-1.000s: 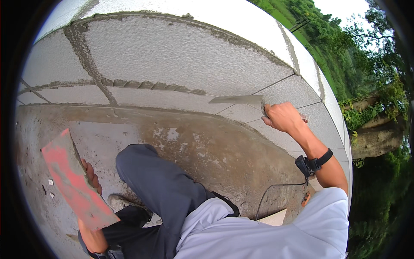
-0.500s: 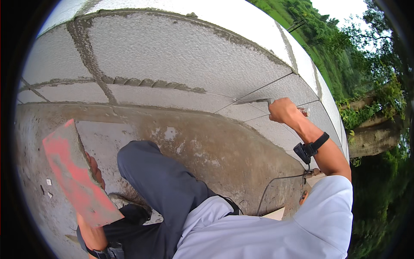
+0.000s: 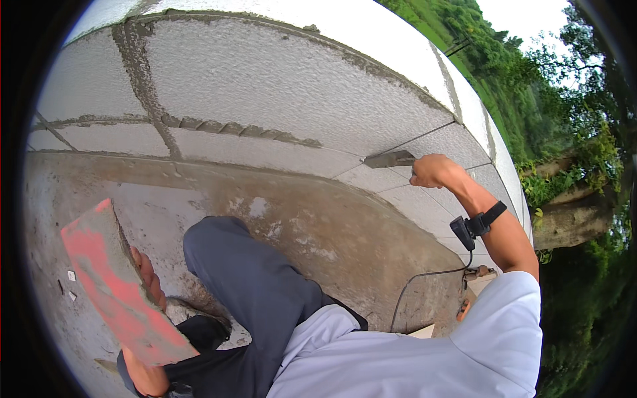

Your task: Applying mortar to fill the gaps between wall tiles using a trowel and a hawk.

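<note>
My left hand [image 3: 148, 277] is closed on a rectangular red mortar board [image 3: 116, 272] smeared with grey mortar. Its fingers curl up at the right edge, while the board hides the palm. Out to the right, my right hand [image 3: 434, 171] grips a small pointing trowel [image 3: 388, 159] by the handle. The trowel's tip touches the tiled wall [image 3: 265, 73] where several joints meet. Left of the tip, a ridged strip of wet mortar [image 3: 239, 130] lies along the lower horizontal joint. Past the strip, the joints near the tip look thin and dark.
My bent knee [image 3: 222, 239] stands between the board and the wall. A black cable [image 3: 408, 292] runs from my right wrist strap to the stained concrete floor [image 3: 312, 245]. A tile piece [image 3: 423, 331] and an orange object [image 3: 463, 310] lie near my right side. Trees grow beyond the wall.
The trowel blade has turned so that its flat face shows more, with the tip still at the joint. The mortar board has dropped slightly toward me.
</note>
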{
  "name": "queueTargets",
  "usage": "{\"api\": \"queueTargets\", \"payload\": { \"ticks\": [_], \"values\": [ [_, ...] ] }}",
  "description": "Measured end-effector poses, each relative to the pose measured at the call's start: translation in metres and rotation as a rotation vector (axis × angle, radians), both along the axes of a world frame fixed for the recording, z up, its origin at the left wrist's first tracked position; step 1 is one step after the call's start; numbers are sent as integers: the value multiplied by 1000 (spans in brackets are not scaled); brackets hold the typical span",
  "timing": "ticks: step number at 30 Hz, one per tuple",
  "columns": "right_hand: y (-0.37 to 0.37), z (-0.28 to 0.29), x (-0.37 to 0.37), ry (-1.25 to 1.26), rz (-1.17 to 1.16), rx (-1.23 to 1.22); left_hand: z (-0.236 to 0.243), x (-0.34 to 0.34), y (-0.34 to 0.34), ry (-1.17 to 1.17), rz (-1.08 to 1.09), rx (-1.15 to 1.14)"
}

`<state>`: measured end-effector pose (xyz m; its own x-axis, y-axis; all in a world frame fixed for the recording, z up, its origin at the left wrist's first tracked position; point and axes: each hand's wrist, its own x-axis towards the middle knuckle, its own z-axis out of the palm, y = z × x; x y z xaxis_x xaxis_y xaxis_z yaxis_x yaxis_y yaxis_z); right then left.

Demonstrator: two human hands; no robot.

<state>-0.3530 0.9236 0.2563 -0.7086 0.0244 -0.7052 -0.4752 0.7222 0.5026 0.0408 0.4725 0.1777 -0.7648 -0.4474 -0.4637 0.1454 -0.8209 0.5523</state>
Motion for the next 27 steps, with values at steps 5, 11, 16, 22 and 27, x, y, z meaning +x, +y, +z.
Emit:
{"api": "queueTargets", "payload": {
  "ticks": [5,11,16,22,27],
  "values": [
    [27,5,26,8,261,4,-13,0,-14,260,-256,-102],
    [5,-5,-2,43,339,-81,-19,3,-7,126,-156,-71],
    [11,-3,22,27,363,3,-15,0,-9,142,-235,-66],
    [-6,6,15,-1,436,41,-11,3,0,-17,-37,2],
    [-66,15,39,118,643,-303,-11,1,4,110,-136,-37]
  ]
}}
